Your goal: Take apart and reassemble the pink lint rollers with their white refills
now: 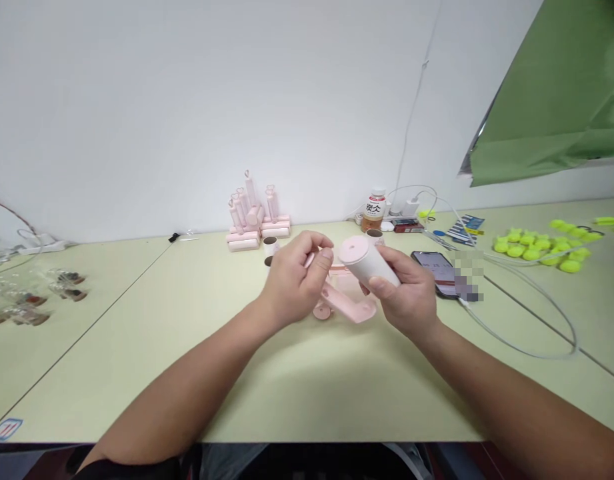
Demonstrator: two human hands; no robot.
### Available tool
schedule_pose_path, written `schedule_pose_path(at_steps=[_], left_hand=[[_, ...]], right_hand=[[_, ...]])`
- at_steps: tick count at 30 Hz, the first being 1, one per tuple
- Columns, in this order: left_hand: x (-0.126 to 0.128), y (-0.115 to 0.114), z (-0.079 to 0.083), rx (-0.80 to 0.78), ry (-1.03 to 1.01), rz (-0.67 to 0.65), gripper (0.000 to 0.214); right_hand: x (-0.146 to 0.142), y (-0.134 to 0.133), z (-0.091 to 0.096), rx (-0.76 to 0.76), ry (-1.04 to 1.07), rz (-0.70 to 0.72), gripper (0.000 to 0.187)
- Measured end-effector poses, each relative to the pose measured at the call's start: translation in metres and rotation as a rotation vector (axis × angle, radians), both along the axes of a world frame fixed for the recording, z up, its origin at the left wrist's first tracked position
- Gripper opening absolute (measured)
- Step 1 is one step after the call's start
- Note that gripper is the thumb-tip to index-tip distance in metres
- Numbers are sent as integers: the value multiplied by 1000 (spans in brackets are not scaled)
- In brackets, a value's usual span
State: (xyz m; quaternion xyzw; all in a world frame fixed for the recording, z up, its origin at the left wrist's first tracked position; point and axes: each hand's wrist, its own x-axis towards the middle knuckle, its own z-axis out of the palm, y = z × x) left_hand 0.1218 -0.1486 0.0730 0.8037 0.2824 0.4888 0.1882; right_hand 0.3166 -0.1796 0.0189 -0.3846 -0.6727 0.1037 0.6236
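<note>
Bare forearms cross the bench. The right hand has its grip wrapped around a white roll (pink end tipped up, beside the left hand). Whether the left grip pinches anything, I cannot tell. A blurred pink part shows between the hands; farther, pink pieces stand near the wall.

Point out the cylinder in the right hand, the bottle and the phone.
Cylinder [373, 263], head view: on its pale side wall.
Bottle [373, 209], head view: on its label.
Phone [437, 273], head view: on its screen.
</note>
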Motion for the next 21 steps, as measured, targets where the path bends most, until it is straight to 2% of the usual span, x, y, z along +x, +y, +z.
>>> schedule_pose_path(at_steps=[2, 5, 8, 11, 21], left_hand=[[-11, 3, 10, -30, 39, -39, 19], [-29, 8, 26, -61, 192, -165, 32], [-39, 10, 34, -155, 354, -265, 37], [-41, 10, 34, -185, 419, -302, 34], [-40, 16, 33, -121, 520, -312, 25]], right_hand=[[1, -1, 3, 41, -82, 9, 37], [2, -1, 6, 70, -183, 54, 34], [2, 1, 6, 74, -206, 69, 33], [4, 4, 5, 89, -217, 94, 32], [6, 6, 5, 35, -289, 177, 34]])
